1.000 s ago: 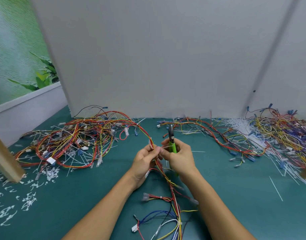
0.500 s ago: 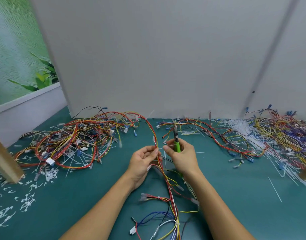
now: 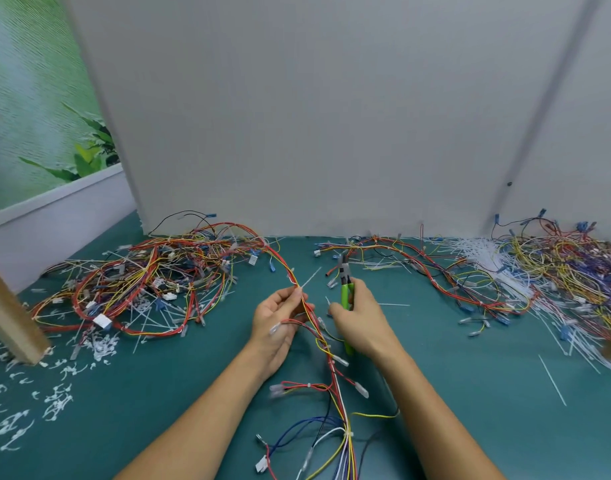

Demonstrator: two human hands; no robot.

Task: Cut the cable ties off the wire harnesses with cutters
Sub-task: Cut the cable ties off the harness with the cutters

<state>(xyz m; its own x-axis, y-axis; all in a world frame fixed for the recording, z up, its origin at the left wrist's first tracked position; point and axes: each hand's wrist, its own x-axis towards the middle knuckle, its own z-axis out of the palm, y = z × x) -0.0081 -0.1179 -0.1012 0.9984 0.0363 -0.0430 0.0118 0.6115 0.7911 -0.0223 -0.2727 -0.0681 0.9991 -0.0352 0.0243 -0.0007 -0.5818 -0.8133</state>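
A wire harness of red, yellow and blue wires runs from the near edge up between my hands to the left pile. My left hand pinches it at a white cable tie whose tail sticks up to the right. My right hand grips the green-handled cutters, jaws pointing up and away, a little to the right of the tie. A small white piece shows at my right fingertips; what it is I cannot tell.
A tangled pile of harnesses lies at the left, another pile at the right with loose white ties. Cut tie scraps litter the green mat's left side. A wooden post stands left, a grey wall behind.
My hands have drawn slightly apart. My left hand has slid along the harness to a tie, and my right hand with the cutters has shifted right.
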